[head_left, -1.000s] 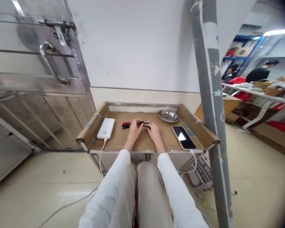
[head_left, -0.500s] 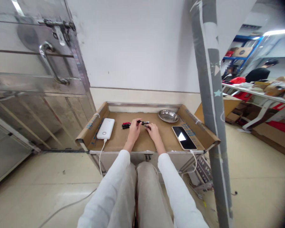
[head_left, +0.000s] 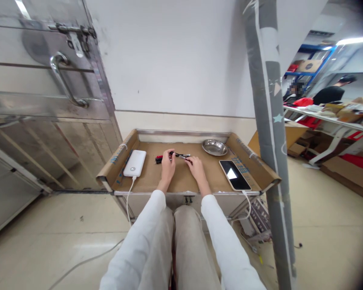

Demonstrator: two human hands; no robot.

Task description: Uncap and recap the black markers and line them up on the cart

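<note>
Basically, from my remote seat I've a slim, glossy black pen (head_left: 180, 154) btwn L hand (head_left: 168, 167) & R hand (head_left: 196, 167). L is curled, thumb & fingers bent at the pen's L end; can't tell if it grips or only touches. R pinches a thin, dark, rod-like piece (head_left: 186, 158) btwn thumb & fingertips, close to the pen's R half; too small for me to ID, or to say if the two touch. Just L of the L hand, partly hidden by it, I see shiny red & black pens (head_left: 159, 160) side by side.

All this is on a tray-like tabletop lined w/ creased, matte brown cardboard (head_left: 148, 181), sides turned up. It also carries a round, shallow, polished metal dish (head_left: 214, 148) at far R, a white, rectangular pwr bank (head_left: 135, 163) at L & a flat, dark-screened phone w/ pale rim (head_left: 235, 175) at near R, the last two w/ white cables plugged in.

Further out, a tall grey patterned column (head_left: 269, 104) at R blocks part of my room view; at L, a dull metal door (head_left: 24, 106) w/ bent tubular handle (head_left: 61, 82).
</note>
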